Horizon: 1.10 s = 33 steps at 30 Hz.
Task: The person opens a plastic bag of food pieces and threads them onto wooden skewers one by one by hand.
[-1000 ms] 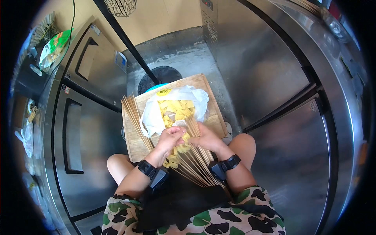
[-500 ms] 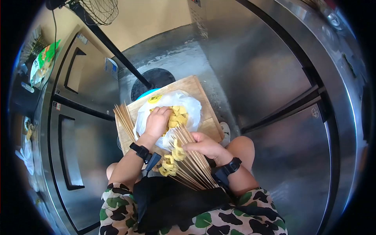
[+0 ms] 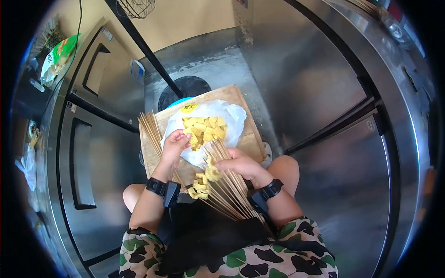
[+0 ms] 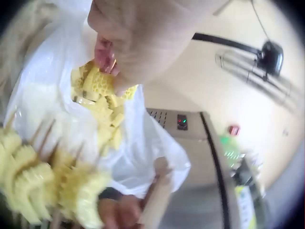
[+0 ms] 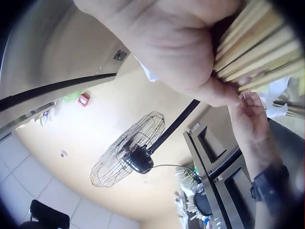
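Note:
My left hand [image 3: 174, 144] pinches a yellow piece of honeycomb tripe [image 4: 98, 82] over the mouth of a white plastic bag [image 3: 235, 121]. Inside the bag lie more tripe pieces [image 3: 215, 132]. A fanned bundle of wooden skewers [image 3: 234, 187] is gripped in my right hand [image 3: 244, 166], thumb across the top, points toward the bag. Folded tripe [image 3: 200, 186] is threaded on several skewers at the bundle's left side. The right wrist view shows the skewers [image 5: 259, 47] close up beside the palm.
Under the bag is a wooden board [image 3: 238, 95], with loose skewers [image 3: 149, 129] along its left side. Steel refrigerators [image 3: 324, 83] flank both sides. A standing fan's black pole [image 3: 148, 53] and round base [image 3: 185, 88] are behind the board.
My left hand went from the skewer tips into the bag, then drew back slightly toward its near left edge with a tripe piece. The right hand keeps holding the skewers.

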Tool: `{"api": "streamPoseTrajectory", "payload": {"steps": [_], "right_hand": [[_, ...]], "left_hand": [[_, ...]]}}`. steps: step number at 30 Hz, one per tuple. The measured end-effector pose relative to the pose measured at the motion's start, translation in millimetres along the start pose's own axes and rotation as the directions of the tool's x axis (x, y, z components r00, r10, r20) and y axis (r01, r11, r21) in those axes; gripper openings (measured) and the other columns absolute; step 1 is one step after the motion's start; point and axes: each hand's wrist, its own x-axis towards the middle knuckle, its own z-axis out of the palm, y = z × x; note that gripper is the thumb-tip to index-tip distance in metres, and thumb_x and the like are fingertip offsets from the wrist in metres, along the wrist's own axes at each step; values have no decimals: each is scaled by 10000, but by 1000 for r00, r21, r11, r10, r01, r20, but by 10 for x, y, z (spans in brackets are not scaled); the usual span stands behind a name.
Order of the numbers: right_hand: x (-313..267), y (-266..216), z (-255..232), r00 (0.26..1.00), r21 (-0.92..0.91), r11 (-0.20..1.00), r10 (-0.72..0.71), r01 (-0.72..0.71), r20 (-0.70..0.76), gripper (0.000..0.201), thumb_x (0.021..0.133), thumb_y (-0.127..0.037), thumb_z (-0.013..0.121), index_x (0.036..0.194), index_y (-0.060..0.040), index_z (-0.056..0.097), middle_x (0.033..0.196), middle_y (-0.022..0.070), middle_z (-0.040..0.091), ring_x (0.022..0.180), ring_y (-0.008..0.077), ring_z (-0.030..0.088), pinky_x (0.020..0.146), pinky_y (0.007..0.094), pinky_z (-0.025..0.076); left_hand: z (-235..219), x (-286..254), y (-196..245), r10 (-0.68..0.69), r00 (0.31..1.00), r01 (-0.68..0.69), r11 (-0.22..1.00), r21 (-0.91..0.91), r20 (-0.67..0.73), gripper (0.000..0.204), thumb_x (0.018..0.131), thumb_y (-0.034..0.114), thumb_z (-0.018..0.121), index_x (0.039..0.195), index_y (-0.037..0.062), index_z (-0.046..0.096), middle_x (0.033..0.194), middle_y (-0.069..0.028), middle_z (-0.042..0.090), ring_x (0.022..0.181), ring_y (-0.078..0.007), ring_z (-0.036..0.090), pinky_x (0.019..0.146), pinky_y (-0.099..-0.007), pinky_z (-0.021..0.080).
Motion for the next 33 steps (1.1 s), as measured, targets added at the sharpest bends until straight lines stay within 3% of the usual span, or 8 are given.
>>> {"api": "streamPoseTrajectory", "payload": {"steps": [2, 5, 7, 23, 26, 30, 33], "right_hand": [[14, 25, 35, 1000, -5, 1000, -10, 10, -10, 97, 791, -71, 623, 882, -48, 598, 775, -18, 588, 656, 55, 536, 581, 211, 439], [61, 104, 14, 1000, 2, 1000, -23, 23, -4, 110, 792, -76, 624, 897, -49, 600, 783, -19, 587, 658, 54, 534, 585, 210, 436], [77, 133, 13, 1000, -15, 1000, -13, 13, 15, 157, 806, -79, 622, 959, -40, 610, 813, -19, 593, 688, 51, 545, 617, 207, 449], [107, 137, 7, 998, -35, 998, -42, 43, 44, 175, 824, -72, 609, 991, -22, 599, 872, -5, 610, 764, 59, 566, 680, 222, 468], [103, 133, 14, 999, -34, 999, -22, 22, 24, 169, 822, -74, 615, 982, -19, 607, 874, 0, 616, 763, 61, 570, 677, 220, 468], [69, 89, 53, 999, -15, 999, -39, 39, 7, 170, 824, -84, 623, 980, -17, 614, 858, 0, 618, 744, 62, 572, 664, 220, 470], [65, 88, 77, 999, 21, 999, -50, 50, -1, 178, 826, -90, 625, 987, -17, 616, 850, 0, 620, 732, 62, 571, 656, 219, 471]], "left_hand": [[81, -281, 243, -122, 992, 119, 974, -194, -5, 88, 860, 126, 629, 923, 118, 568, 781, 44, 582, 713, -55, 547, 688, -216, 482], [154, -459, 346, -145, 988, 153, 965, -215, 49, 87, 862, 117, 623, 931, 115, 570, 838, 33, 611, 757, -60, 563, 699, -217, 487], [199, -499, 334, -111, 993, 117, 972, -202, 41, 101, 860, 114, 623, 947, 113, 571, 864, 28, 621, 774, -60, 569, 705, -219, 491], [443, -592, 286, 105, 993, -110, 985, -131, -44, 193, 841, 34, 625, 1022, 55, 562, 896, 2, 631, 794, -53, 567, 716, -217, 483], [502, -670, 333, 244, 969, -245, 969, -13, -43, 185, 837, 9, 622, 1013, 32, 572, 917, -25, 646, 833, -70, 588, 746, -222, 484], [569, -835, 312, 366, 930, -360, 888, 284, 34, 159, 838, 4, 618, 993, -3, 584, 883, -51, 663, 807, -88, 618, 743, -220, 494], [576, -855, 200, 357, 934, -349, 903, 251, 16, 151, 841, 4, 615, 987, -9, 577, 865, -48, 662, 769, -77, 612, 697, -212, 494]]}}
